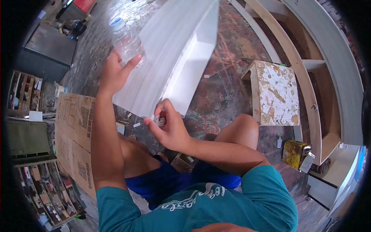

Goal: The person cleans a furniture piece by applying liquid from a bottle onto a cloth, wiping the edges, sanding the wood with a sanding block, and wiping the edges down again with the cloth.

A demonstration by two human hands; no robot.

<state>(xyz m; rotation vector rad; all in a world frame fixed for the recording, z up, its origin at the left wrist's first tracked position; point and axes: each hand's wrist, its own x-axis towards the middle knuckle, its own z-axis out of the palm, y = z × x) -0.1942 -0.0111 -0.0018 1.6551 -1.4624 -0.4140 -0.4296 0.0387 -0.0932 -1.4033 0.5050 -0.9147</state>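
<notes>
My left hand (118, 71) is wrapped round the lower part of a clear plastic bottle (126, 41) with a blue and white cap, held up at the upper left. My right hand (168, 125) has its fingers curled round a small whitish thing, too hidden to name, near the close end of a long cabinet piece. That piece has a grey wood-grain panel (152, 58) on its left side and a white open inside (193, 63) on its right.
A paint-spotted stool (276, 92) stands at the right, with a yellow can (295, 152) below it. A large wooden frame (309, 85) curves along the far right. Flattened cardboard (73, 135) lies at the left, beside a dark metal box (52, 44).
</notes>
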